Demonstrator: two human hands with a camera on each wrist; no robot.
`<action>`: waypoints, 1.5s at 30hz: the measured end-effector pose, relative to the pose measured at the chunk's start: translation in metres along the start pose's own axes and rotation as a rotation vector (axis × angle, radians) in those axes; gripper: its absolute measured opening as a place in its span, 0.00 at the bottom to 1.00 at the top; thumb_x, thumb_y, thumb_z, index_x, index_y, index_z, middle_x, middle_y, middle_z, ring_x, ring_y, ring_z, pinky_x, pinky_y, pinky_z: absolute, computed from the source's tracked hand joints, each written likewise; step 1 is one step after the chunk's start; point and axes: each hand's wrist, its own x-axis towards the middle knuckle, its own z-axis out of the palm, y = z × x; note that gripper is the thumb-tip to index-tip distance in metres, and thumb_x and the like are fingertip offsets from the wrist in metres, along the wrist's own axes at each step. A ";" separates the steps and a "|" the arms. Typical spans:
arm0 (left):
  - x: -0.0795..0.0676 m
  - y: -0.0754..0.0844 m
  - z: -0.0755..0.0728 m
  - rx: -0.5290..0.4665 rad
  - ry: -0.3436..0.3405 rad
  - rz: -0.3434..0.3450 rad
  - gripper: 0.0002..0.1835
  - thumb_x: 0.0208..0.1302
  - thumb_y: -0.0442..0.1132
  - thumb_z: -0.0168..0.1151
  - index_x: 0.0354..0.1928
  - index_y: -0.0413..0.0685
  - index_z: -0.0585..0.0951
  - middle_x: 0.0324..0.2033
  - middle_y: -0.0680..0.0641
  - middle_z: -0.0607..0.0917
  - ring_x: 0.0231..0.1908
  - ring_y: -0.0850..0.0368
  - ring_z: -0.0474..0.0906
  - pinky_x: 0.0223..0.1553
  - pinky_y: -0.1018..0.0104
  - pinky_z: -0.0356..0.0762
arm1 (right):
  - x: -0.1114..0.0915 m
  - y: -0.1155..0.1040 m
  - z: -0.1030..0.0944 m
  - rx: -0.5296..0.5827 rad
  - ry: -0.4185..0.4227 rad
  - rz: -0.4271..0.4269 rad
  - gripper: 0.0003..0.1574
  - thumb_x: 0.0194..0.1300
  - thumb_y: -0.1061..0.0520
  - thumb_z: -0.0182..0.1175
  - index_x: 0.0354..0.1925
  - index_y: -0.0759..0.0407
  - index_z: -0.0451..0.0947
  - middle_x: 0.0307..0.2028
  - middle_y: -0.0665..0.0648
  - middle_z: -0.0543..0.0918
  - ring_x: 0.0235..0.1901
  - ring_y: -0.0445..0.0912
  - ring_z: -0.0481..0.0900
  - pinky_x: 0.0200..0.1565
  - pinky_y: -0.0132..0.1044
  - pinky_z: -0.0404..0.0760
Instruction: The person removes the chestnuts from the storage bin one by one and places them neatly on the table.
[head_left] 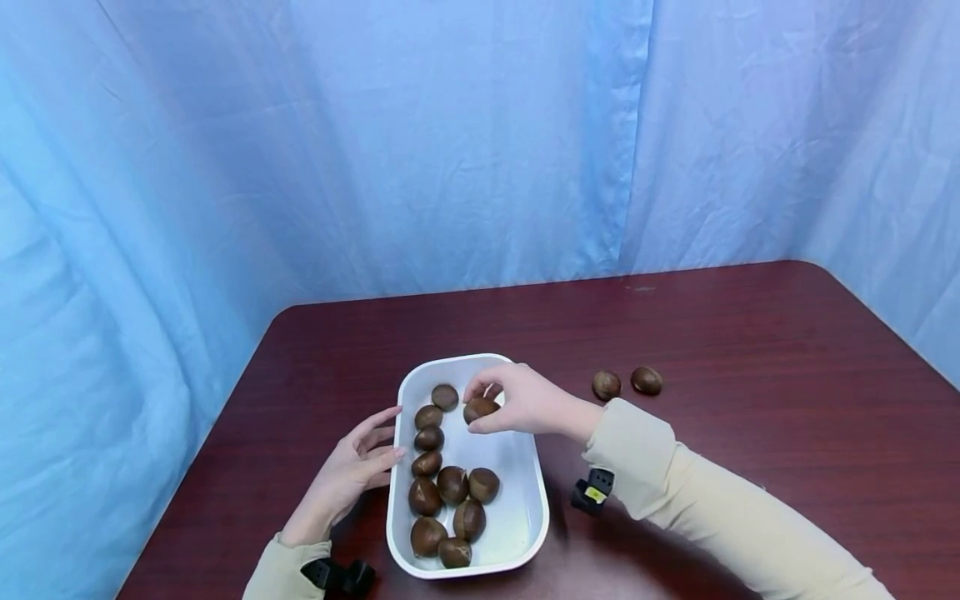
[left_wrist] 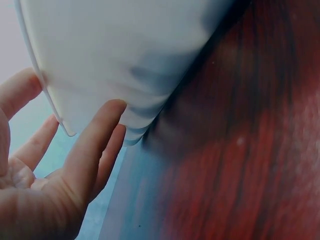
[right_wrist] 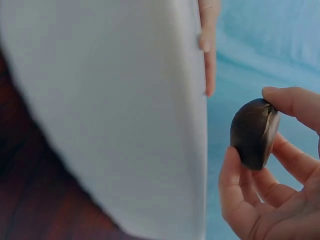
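Note:
Between thumb and fingers my right hand (head_left: 528, 400) pinches a brown chestnut (head_left: 480, 409) over the upper right part of a white tray (head_left: 510, 517). The right wrist view shows that chestnut (right_wrist: 254, 132) with its pale seam, held above the level of the tray's rim. My left hand (head_left: 360, 462) is at the tray's left side, its fingers extended and its fingertips right at the rim and outer wall. Several chestnuts (head_left: 429, 439) lie in the tray, in a line along its left side and in a cluster near its front end.
Two chestnuts, one rounder (head_left: 606, 385) and one beside it (head_left: 647, 381), lie on the dark red wooden table (head_left: 750, 375) right of the tray. Light blue curtains (head_left: 465, 150) hang behind the table and along its sides.

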 end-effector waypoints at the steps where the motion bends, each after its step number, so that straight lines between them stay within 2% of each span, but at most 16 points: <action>1: 0.000 0.000 0.000 -0.002 -0.003 -0.001 0.35 0.65 0.34 0.59 0.71 0.47 0.57 0.62 0.31 0.66 0.49 0.57 0.80 0.44 0.59 0.81 | -0.003 0.002 -0.001 -0.001 0.004 0.005 0.13 0.54 0.54 0.68 0.40 0.50 0.80 0.38 0.46 0.81 0.40 0.43 0.76 0.35 0.35 0.76; 8: -0.001 -0.001 -0.001 -0.009 -0.006 -0.007 0.35 0.65 0.34 0.59 0.71 0.48 0.57 0.63 0.32 0.66 0.50 0.55 0.80 0.45 0.58 0.81 | -0.021 0.018 -0.013 0.002 0.023 -0.014 0.15 0.56 0.53 0.68 0.42 0.53 0.79 0.39 0.48 0.81 0.36 0.43 0.73 0.36 0.34 0.74; 14: -0.002 -0.003 -0.001 0.002 -0.015 0.010 0.36 0.65 0.35 0.60 0.71 0.46 0.56 0.62 0.30 0.66 0.48 0.57 0.80 0.43 0.60 0.82 | -0.036 0.039 -0.029 -0.033 0.044 0.025 0.17 0.56 0.53 0.68 0.44 0.56 0.79 0.40 0.49 0.81 0.36 0.42 0.74 0.39 0.35 0.76; 18: -0.001 -0.002 -0.001 0.008 -0.009 0.011 0.35 0.65 0.35 0.60 0.71 0.46 0.57 0.62 0.31 0.66 0.49 0.54 0.80 0.43 0.60 0.82 | -0.048 0.056 -0.041 -0.072 0.069 0.051 0.17 0.56 0.52 0.68 0.44 0.57 0.79 0.39 0.49 0.82 0.35 0.41 0.75 0.39 0.35 0.77; 26: 0.001 -0.002 -0.001 0.029 -0.030 0.023 0.34 0.66 0.35 0.57 0.71 0.47 0.57 0.62 0.32 0.66 0.54 0.44 0.76 0.45 0.55 0.81 | -0.075 0.086 -0.068 -0.102 0.123 0.154 0.17 0.56 0.51 0.68 0.43 0.56 0.79 0.35 0.49 0.81 0.33 0.42 0.74 0.35 0.33 0.76; 34: 0.002 -0.001 0.000 0.021 -0.009 0.011 0.34 0.65 0.34 0.58 0.71 0.47 0.57 0.62 0.32 0.67 0.50 0.51 0.80 0.44 0.58 0.82 | -0.095 0.102 -0.096 -0.142 0.186 0.224 0.15 0.58 0.52 0.67 0.43 0.54 0.79 0.42 0.53 0.82 0.39 0.43 0.77 0.37 0.33 0.77; 45: 0.001 0.000 0.002 0.035 0.002 0.019 0.34 0.65 0.34 0.59 0.71 0.46 0.57 0.61 0.32 0.67 0.49 0.51 0.80 0.43 0.59 0.82 | -0.120 0.131 -0.123 -0.202 0.255 0.383 0.18 0.58 0.48 0.67 0.42 0.58 0.79 0.40 0.57 0.81 0.37 0.41 0.77 0.34 0.33 0.79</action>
